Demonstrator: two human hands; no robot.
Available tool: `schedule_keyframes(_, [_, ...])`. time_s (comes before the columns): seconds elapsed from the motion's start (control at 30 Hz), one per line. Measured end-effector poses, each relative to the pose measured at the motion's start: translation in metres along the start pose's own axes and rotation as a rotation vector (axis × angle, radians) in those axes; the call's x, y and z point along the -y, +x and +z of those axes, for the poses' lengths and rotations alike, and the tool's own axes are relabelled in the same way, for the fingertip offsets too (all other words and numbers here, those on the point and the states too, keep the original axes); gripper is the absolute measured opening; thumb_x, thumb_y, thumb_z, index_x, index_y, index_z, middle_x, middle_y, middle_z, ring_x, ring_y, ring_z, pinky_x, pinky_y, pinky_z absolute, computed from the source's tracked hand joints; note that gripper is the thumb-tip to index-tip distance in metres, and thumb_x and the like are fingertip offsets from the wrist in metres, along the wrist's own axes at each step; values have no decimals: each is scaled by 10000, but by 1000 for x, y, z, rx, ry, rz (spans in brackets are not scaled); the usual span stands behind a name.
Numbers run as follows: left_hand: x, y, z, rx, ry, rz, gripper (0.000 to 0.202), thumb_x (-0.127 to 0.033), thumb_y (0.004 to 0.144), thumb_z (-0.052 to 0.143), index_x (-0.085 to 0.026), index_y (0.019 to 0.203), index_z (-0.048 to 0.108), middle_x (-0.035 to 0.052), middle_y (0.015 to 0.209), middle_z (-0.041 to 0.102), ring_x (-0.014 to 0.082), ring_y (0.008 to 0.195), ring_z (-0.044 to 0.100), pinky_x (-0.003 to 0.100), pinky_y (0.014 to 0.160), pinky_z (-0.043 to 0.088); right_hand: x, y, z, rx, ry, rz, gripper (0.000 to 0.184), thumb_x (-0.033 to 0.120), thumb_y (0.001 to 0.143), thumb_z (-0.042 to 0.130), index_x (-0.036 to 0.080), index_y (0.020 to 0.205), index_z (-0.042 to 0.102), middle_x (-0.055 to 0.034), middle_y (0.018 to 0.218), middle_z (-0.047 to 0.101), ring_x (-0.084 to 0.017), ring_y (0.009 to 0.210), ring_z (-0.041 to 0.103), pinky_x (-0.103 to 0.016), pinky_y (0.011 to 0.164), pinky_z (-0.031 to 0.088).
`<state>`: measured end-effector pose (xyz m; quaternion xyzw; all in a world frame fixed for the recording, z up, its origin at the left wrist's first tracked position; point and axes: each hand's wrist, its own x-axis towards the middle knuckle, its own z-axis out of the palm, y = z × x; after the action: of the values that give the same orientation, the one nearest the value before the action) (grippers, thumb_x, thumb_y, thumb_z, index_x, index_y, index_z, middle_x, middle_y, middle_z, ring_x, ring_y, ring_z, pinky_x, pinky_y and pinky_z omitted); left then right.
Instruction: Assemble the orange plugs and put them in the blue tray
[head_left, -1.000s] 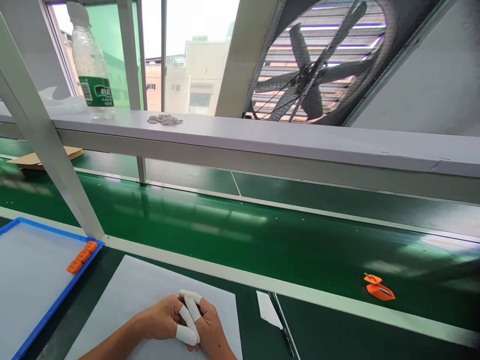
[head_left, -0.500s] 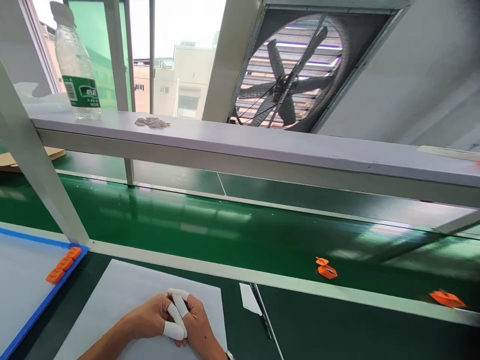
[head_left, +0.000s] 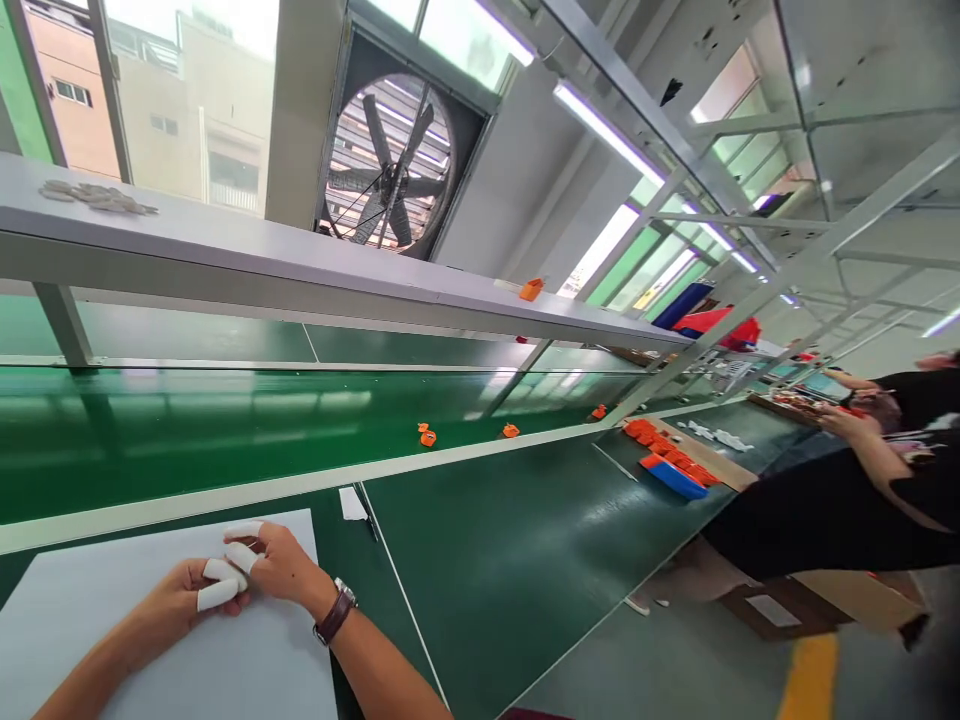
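Note:
My left hand (head_left: pixel 180 603) and my right hand (head_left: pixel 281 565) rest clasped together on a white sheet (head_left: pixel 112 640) at the near edge of the green bench. White finger cots cover several fingertips. The fingers are interlaced and curled, and nothing shows between them. A dark watch (head_left: pixel 334 611) sits on my right wrist. Small orange parts (head_left: pixel 426 434) lie on the green conveyor belt (head_left: pixel 187 430) beyond my hands, out of reach of them.
A grey shelf (head_left: pixel 300 265) runs above the belt, with small pale pieces (head_left: pixel 97 197) and an orange part (head_left: pixel 531 289) on it. Further right sit an orange-filled blue tray (head_left: pixel 671 468) and a person in black (head_left: pixel 862 500). A wall fan (head_left: pixel 390 175) is behind.
The view has swung to the right. The water bottle and left blue tray have left the picture; the far bench and a seated person have come in. My hands stay clasped.

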<state>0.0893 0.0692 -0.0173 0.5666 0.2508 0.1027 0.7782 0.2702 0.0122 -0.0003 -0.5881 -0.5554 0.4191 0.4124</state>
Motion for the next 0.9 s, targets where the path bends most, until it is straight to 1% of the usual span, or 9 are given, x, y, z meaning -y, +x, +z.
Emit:
schedule_keyframes(0.1, [2,-1,1,-19,-16,22,231,-391,859,701,-171,841,770,67,965,694,209,890,586,300,849,475,-9,-1,-54,-167,-95,-44,306,386,872,660,289,1158,711,-19,1160,720,-207,1018,684,-326,914,544])
schedule_keyframes(0.2, [5,1,1,-19,-10,25,242,-402,862,696,-174,853,772,74,986,683,224,933,588,306,867,477,-32,-3,-131,-429,-200,13,344,345,917,606,247,1243,652,-58,1196,686,-207,1003,674,-371,916,546])
schedule_keyframes(0.33, [8,5,1,-17,-33,7,246,-414,849,709,-178,872,773,80,978,703,229,933,599,311,868,487,-73,-7,-230,-771,-328,154,342,335,950,615,183,1255,589,-95,1288,614,-248,1111,627,-480,951,523])
schedule_keyframes(0.4, [9,6,2,-19,-37,5,252,-425,842,713,-180,855,771,79,963,711,228,922,605,313,862,495,-91,-7,-265,-875,-383,205,356,336,948,624,185,1267,576,-98,1330,584,-262,1151,605,-499,970,512])
schedule_keyframes(0.47, [9,7,3,-18,-42,9,256,-431,844,710,-181,840,767,78,955,715,232,929,610,317,863,500,-105,-3,-290,-932,-419,241,365,332,945,630,186,1275,570,-98,1341,575,-266,1161,600,-503,972,513])
schedule_keyframes(0.6, [9,8,6,-24,-93,12,243,-419,855,702,-185,873,767,83,944,727,236,938,623,328,870,504,-124,13,-312,-964,-438,282,362,324,943,634,183,1271,572,-95,1319,589,-260,1138,615,-491,952,528])
schedule_keyframes(0.73, [6,8,10,-36,-127,16,239,-399,863,698,-172,875,769,94,939,729,227,917,629,323,856,506,-124,32,-312,-940,-418,259,331,326,947,629,178,1240,589,-89,1273,614,-243,1092,634,-470,925,543])
schedule_keyframes(0.83, [3,9,13,-50,-140,22,236,-391,860,702,-166,881,770,97,929,729,229,918,632,332,857,513,-111,43,-290,-866,-388,176,319,320,936,643,165,1212,599,-79,1196,648,-225,1025,657,-450,898,552])
schedule_keyframes(0.9, [3,9,14,-57,-138,24,233,-384,850,715,-163,899,773,98,923,732,233,917,639,344,864,518,-97,45,-259,-775,-361,92,399,318,888,691,157,1239,586,-74,1105,678,-216,950,673,-427,877,560])
